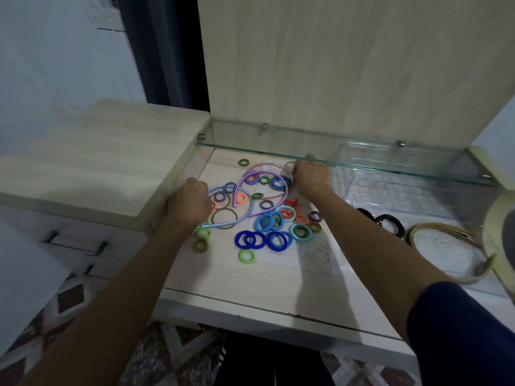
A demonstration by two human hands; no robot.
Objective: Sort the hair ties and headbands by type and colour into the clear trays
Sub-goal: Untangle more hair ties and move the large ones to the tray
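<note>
The hair ties (pixel 259 215) lie in one mixed heap mid-shelf, blues, greens, oranges & striped ones jumbled w/ three thin headbands, pink (pixel 271 165), purple (pixel 281 203) and blue (pixel 242 218), looped through them. Left hand (pixel 189 203) sits at the heap's left edge, fingers curled under; can't tell if it's got hold of anything. Right hand (pixel 312 176) is at the far right of the heap by the pink band's end, fingers bunched as if pinching it or a thin grey ring there, but the grip itself is hidden. Just right of that stand the clear trays (pixel 390 176), under a glass shelf (pixel 348 164); nothing coloured shows in them. Further right, apart from the heap: dark bands (pixel 388 221) and a yellowish headband (pixel 446 232) on the worktop. So I'd say sorting has barely begun — maybe those few set aside, nearly all ties left to split by type & colour.
</note>
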